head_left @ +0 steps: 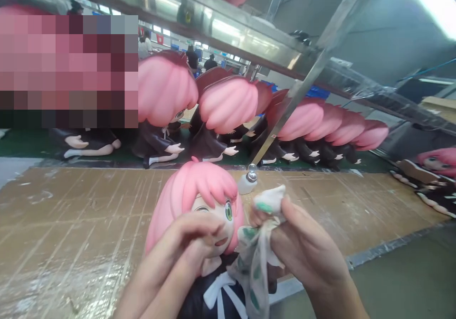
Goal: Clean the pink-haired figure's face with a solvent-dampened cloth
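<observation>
A large figure with pink hair (194, 186), green eyes and a black outfit with a white bow (215, 290) stands upright close before me. My left hand (195, 240) is in front of its face, slightly blurred, fingers reaching to the right with a gap above the thumb. Nothing shows in that hand; whether it touches the face I cannot tell. Beside the figure's head, my right hand (302, 240) grips a thin white cloth with green print (258, 267). One end of the cloth is bunched up at the fingertips, while the rest hangs over the figure's shoulder.
A white bottle with a metal top (247, 181) stands behind the figure on the brown, tape-striped table (89, 214). Several similar figures (230, 103) line a green surface beyond. A slanted metal post (285, 115) and an overhead shelf rise there. More figures (436, 162) lie at right.
</observation>
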Demonstrator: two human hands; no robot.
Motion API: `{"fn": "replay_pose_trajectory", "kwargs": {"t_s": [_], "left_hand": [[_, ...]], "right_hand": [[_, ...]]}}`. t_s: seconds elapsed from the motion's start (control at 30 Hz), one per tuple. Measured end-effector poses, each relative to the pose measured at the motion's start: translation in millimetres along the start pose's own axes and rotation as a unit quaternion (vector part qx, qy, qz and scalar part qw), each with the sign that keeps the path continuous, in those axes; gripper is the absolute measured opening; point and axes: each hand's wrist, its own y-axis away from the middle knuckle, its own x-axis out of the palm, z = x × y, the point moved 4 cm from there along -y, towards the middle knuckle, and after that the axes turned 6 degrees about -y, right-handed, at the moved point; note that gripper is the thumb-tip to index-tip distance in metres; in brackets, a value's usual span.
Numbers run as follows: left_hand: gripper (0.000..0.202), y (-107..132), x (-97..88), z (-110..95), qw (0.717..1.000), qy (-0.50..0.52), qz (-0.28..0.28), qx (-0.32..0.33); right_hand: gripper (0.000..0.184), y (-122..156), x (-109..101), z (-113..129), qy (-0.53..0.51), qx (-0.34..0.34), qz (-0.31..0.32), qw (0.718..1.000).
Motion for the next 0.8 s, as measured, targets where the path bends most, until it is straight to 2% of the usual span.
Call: {"fn": "replay_pose_trajectory", "kwargs": {"t_s": [0.1, 0.17, 0.23, 0.3, 0.4, 0.53, 0.6, 0.7, 0.8], "left_hand": [[0.036, -38, 17.3, -9, 0.991, 0.061, 0.091, -0.082], [0.039, -55, 28.6, -14, 0.982, 0.115, 0.117, -0.091], [0.036, -64, 37.2, -15, 0.969, 0.170, 0.141, -0.108], [0.034, -66, 42.1, -12, 0.949, 0.223, 0.154, -0.159], [0.036, -68, 44.0, -9, 0.922, 0.300, 0.125, -0.209], [0.035, -73, 42.5, -9, 0.926, 0.315, 0.032, -0.206], [0.033, -73, 42.8, -10, 0.933, 0.297, 0.009, -0.201], [0.031, -71, 42.8, -14, 0.942, 0.284, -0.002, -0.179], [0.030, -69, 41.2, -18, 0.941, 0.300, 0.004, -0.155]], "right_hand": [[0.036, -6, 1, 11, -0.015, 0.035, 0.025, 0.999], [0.033, -6, 0, 19, 0.008, 0.018, 0.018, 1.000], [0.032, -6, -2, 25, 0.029, 0.001, 0.014, 0.999], [0.034, -6, -6, 26, 0.046, 0.003, 0.010, 0.999], [0.038, -6, -10, 20, 0.031, 0.051, -0.020, 0.998], [0.043, -2, -8, 6, -0.042, 0.101, -0.041, 0.993], [0.047, 1, -4, -1, -0.068, 0.121, -0.027, 0.990], [0.053, 6, 5, -6, -0.132, 0.155, 0.026, 0.979], [0.046, 11, 8, -9, -0.176, 0.176, 0.055, 0.967]]}}
